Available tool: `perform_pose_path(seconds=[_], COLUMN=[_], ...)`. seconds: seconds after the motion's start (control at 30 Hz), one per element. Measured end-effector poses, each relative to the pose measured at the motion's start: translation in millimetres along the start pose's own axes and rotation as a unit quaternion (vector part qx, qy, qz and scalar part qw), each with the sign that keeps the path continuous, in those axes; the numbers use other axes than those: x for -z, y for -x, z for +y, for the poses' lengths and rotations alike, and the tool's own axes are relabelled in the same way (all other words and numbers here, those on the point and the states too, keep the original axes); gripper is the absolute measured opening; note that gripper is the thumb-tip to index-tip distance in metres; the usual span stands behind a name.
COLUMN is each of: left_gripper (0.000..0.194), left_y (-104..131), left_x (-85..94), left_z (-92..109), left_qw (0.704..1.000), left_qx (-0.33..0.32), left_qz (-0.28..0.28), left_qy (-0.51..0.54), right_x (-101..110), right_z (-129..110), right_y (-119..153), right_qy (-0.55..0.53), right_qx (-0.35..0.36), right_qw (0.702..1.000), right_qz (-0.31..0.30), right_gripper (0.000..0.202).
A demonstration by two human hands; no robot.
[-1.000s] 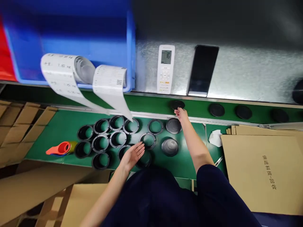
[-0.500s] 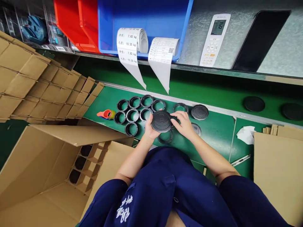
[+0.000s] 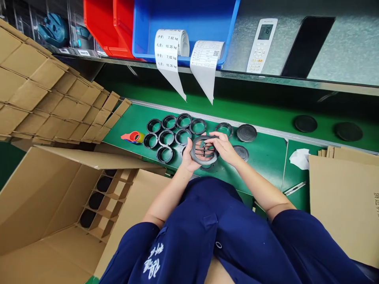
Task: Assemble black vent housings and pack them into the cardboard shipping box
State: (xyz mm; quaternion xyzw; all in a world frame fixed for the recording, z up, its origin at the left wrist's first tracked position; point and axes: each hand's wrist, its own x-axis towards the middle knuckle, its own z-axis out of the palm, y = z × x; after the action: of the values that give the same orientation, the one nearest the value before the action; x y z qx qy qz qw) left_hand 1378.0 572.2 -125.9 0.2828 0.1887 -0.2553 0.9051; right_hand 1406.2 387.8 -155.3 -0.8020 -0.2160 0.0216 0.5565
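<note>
Your left hand (image 3: 187, 157) and right hand (image 3: 222, 146) hold one black vented ring (image 3: 204, 150) between them, lifted just above the near edge of the green work surface (image 3: 266, 157), about midway along it; the ring is tilted so its open face and cross slats turn towards you. Your left hand cups the ring's left rim from below, palm up, thumb over the upper rim and fingers curled behind it; your right hand comes in from the right, wrist bent, with its fingertips (image 3: 209, 140) pinching the upper right rim and reaching over the slats. Both forearms converge from your body, elbows out, bare below dark blue sleeves (image 3: 296, 244).

On the surface, left of your hands, a cluster of black open rings (image 3: 166, 138) lies flat in close rows, rims touching or nearly so; a red tape dispenser (image 3: 132, 137) lies just beside the cluster, near the left edge. Right of your hands, a black closed cap (image 3: 246, 133) lies towards the far edge, and a second cap (image 3: 241, 152) lies nearer you, partly behind your right wrist. A crumpled white cloth (image 3: 299, 158) lies towards the right end, beside flat cardboard sheets (image 3: 340, 197). Two more black discs (image 3: 306, 123) lie on the belt strip beyond the far edge. A cardboard box with dividers (image 3: 100, 205) stands open below the left corner; several cells hold dark parts.
</note>
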Motion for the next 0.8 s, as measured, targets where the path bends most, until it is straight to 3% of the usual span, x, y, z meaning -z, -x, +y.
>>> perform_pose_path(seconds=[0.2,0.33,0.47,0.57,0.63,0.7,0.8], left_gripper=[0.071,0.066,0.048,0.045,0.048,0.060,0.083], left_y=[-1.5,-8.2,-17.5,-21.9,-24.8,-30.3,-46.3], left_x=[-6.8,2.6,21.4,30.2,32.4,34.0,40.3], left_z=[-1.0,0.5,-7.4,-19.1,-25.0,-27.9,-30.8], left_qw=[1.000,0.999,0.992,0.984,0.984,0.985,0.971], left_qx=[-0.005,0.002,0.068,0.125,0.134,0.129,0.075], left_qz=[-0.009,0.023,0.104,0.123,0.111,0.096,0.091], left_qy=[0.012,0.023,0.033,0.002,-0.024,-0.061,-0.209], right_x=[7.1,-4.7,-23.4,-29.7,-29.3,-25.7,-14.9], right_z=[-3.4,6.6,23.4,33.4,37.7,43.8,65.6], right_y=[12.1,23.1,36.2,39.6,36.6,28.9,8.0], right_qy=[0.002,0.049,0.099,0.088,0.070,0.054,0.075], right_qx=[0.001,0.045,0.071,0.023,-0.004,-0.003,-0.034], right_qw=[1.000,0.998,0.987,0.977,0.971,0.970,0.984], right_qz=[0.007,-0.009,-0.105,-0.192,-0.229,-0.236,-0.159], right_gripper=[0.064,0.061,0.069,0.098,0.119,0.126,0.121])
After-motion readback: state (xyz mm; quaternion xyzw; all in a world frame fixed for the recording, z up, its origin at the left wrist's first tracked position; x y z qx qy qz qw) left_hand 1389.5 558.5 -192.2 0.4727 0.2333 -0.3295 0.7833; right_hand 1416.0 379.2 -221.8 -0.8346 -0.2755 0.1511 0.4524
